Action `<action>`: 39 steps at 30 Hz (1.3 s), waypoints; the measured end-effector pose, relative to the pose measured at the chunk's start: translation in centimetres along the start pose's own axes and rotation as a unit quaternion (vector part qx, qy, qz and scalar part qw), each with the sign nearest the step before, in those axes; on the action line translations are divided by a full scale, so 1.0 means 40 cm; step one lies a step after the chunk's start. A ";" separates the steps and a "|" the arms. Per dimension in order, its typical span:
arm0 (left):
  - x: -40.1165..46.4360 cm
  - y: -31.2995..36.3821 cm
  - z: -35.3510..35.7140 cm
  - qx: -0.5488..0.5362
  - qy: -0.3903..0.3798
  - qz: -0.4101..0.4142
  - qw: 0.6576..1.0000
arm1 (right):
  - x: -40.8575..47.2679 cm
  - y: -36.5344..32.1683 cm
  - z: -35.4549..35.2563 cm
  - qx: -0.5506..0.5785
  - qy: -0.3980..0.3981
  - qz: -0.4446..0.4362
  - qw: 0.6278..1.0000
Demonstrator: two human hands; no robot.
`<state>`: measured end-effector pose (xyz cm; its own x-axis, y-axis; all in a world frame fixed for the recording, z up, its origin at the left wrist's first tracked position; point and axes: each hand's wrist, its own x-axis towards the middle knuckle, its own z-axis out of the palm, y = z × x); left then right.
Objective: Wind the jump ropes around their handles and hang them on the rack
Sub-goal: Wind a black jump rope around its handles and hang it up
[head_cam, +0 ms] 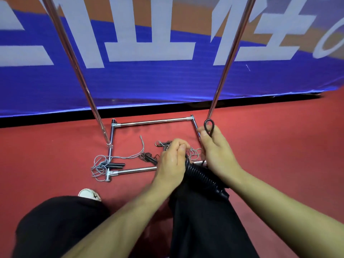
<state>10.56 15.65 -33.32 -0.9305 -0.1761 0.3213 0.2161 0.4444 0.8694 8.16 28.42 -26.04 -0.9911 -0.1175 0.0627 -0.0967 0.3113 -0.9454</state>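
Observation:
A black jump rope (pixel 202 175) is wound in tight coils around its handles, low between my hands. My left hand (pixel 172 161) grips the upper end of the coiled bundle. My right hand (pixel 216 149) pinches a small black loop of the rope (pixel 208 126) that sticks up above the fingers. The chrome rack (pixel 152 122) stands on the red floor, two poles rising from its rectangular base. Inside the base lie other jump ropes: one with grey cord and black handles (pixel 111 164) at the left, another (pixel 149 158) near the middle.
A blue and orange banner (pixel 167 75) with large white letters runs behind the rack. My black trousers (pixel 55 226) and a white shoe (pixel 89 194) are at the bottom. Red floor (pixel 279 136) stretches to the right.

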 end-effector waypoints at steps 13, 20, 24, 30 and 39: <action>-0.045 0.000 0.001 0.044 -0.038 -0.201 0.978 | -0.059 0.044 0.028 -0.141 -0.075 -0.266 0.951; -0.007 -0.007 -0.024 -0.006 -0.135 -0.266 0.955 | -0.063 0.036 0.022 -0.134 -0.129 -0.245 0.951; 0.002 0.029 -0.030 -0.234 -0.129 -0.410 0.872 | -0.063 0.030 0.025 -0.148 -0.145 -0.249 0.946; 0.010 0.052 -0.067 -0.368 -0.165 -0.459 0.792 | -0.052 0.047 0.038 -0.225 -0.128 -0.227 0.939; -0.021 0.053 -0.067 -0.520 -0.100 -0.445 0.722 | -0.042 0.056 0.040 -0.211 -0.096 -0.163 0.959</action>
<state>12.60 14.38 -30.73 -0.8394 0.1904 -0.5090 -0.4849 -0.6854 0.5432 9.75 27.79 -28.77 -0.8702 -0.4332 0.2346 -0.4678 0.5773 -0.6692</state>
